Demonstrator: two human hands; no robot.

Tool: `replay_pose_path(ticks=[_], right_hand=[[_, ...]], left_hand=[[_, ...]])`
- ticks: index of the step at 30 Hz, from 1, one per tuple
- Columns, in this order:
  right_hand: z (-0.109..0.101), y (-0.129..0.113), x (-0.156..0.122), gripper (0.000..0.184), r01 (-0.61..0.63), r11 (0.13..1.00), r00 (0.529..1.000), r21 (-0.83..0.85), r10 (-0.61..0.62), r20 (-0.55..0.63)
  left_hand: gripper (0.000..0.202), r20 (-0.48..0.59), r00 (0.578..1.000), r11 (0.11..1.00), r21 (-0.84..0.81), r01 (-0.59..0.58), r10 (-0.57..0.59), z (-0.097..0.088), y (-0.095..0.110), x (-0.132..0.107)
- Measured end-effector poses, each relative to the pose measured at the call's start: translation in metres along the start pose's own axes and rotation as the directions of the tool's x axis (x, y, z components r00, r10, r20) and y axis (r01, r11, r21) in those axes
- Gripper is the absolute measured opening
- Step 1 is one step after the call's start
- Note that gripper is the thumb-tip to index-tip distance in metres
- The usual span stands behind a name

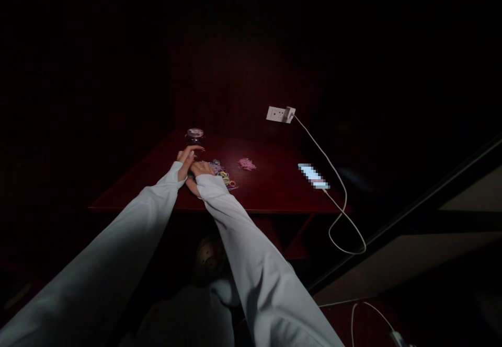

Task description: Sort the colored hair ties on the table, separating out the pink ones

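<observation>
My left hand is over the left part of the table, its fingers stretched out and apart, with nothing visible in them. Close against it, my right hand rests low at the edge of a pile of small coloured bands that look like hair ties. The fingers of the right hand are mostly hidden, so what they hold cannot be made out. Just beyond both hands stands a round clear jar with a pale lid. To the right lies a separate heap of small pink pieces, too small to name.
The dark red table has its front edge below my forearms. A lit phone lies at the right, with a white cable looping off the edge and up to a plug in the wall socket. The surroundings are very dark.
</observation>
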State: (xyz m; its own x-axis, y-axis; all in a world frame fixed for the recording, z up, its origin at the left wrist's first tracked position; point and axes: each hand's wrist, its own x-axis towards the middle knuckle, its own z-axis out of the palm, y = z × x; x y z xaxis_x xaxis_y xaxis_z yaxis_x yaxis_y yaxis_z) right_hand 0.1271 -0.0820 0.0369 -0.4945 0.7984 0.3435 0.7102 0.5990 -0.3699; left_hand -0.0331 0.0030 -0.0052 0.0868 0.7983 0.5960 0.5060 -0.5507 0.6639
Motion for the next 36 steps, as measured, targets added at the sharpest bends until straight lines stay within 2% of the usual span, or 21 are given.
replay_pose_path(ticks=[4, 9, 18, 23, 28, 32, 36], right_hand=[[0.000, 0.007, 0.001, 0.028, 0.005, 0.997, 1.000, 0.078, -0.006, 0.014], [0.001, 0.009, 0.003, 0.029, -0.119, 0.990, 0.991, 0.069, 0.115, 0.064], [0.004, 0.007, 0.005, 0.026, -0.063, 0.998, 0.997, -0.009, 0.063, 0.043], [0.002, 0.007, 0.003, 0.021, -0.024, 0.999, 0.996, -0.029, 0.026, 0.090], [0.003, 0.011, -0.001, 0.015, 0.034, 0.998, 0.998, 0.055, -0.037, 0.048], [0.006, 0.016, 0.001, 0.014, 0.001, 0.994, 1.000, 0.111, 0.001, -0.012], [0.010, 0.018, 0.002, 0.017, -0.087, 0.987, 0.994, 0.135, 0.095, -0.052]], left_hand=[[0.079, 0.007, 0.999, 0.999, -0.027, -0.036, 0.036, 0.002, 0.014, -0.009], [0.073, 0.027, 0.998, 0.998, -0.020, -0.056, 0.057, 0.006, 0.028, -0.016], [0.082, 0.090, 0.995, 1.000, -0.013, -0.027, 0.028, -0.002, 0.007, 0.000], [0.080, 0.038, 0.999, 0.998, -0.066, -0.003, 0.006, -0.003, 0.012, -0.001], [0.088, -0.095, 0.986, 0.980, -0.156, 0.121, -0.137, 0.001, 0.026, -0.005], [0.095, -0.050, 0.987, 0.969, -0.207, 0.137, -0.151, -0.003, 0.030, -0.003], [0.097, -0.095, 0.981, 0.959, -0.244, 0.141, -0.169, -0.006, 0.034, -0.001]])
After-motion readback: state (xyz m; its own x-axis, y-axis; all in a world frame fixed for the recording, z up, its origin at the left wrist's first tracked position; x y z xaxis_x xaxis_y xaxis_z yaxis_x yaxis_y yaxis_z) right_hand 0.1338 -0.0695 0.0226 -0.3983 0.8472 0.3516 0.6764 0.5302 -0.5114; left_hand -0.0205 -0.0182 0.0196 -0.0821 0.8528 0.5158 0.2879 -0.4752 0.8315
